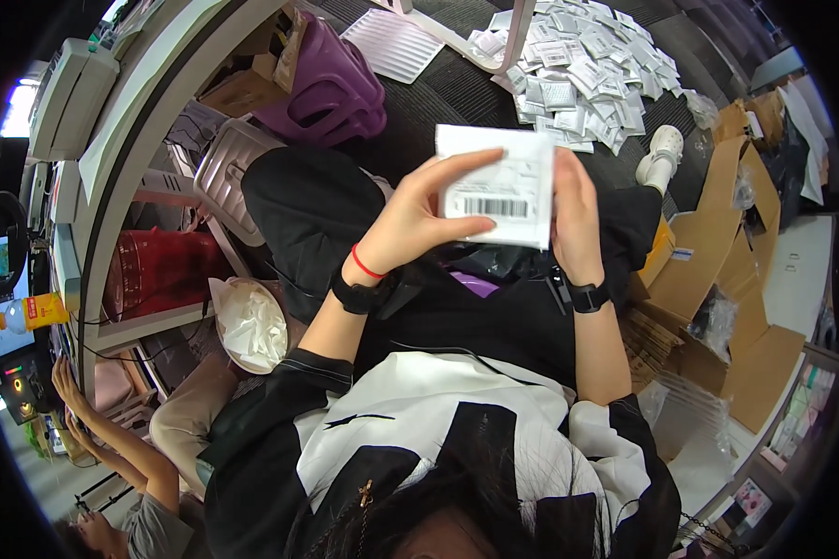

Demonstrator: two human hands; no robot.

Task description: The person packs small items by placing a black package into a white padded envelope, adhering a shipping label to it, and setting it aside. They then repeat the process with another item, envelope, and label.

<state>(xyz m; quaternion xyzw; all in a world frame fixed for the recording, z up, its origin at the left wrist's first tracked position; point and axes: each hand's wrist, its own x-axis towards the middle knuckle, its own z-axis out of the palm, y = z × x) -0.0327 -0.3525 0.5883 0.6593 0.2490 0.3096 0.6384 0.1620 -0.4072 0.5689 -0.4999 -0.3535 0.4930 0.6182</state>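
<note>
A white flat packet (520, 177) with a barcode label is held up over my lap. My left hand (418, 207) grips its left side, thumb and index finger lying across the front. Along the packet's right edge is my right hand (576, 216), its fingers closed against the edge and partly hidden behind it. Several similar white packets (583, 79) lie in a heap on the floor ahead, to the right. Below the held packet, something in dark plastic lies in my lap, with a bit of purple (475, 284) showing.
Open cardboard boxes (708, 247) with clear plastic stand at my right. To the left are a desk (112, 191), a bin of white scraps (252, 326) and a red bag (163, 275). A purple stool (331, 88) stands ahead. Another person's arms (116, 447) reach toward the desk at lower left.
</note>
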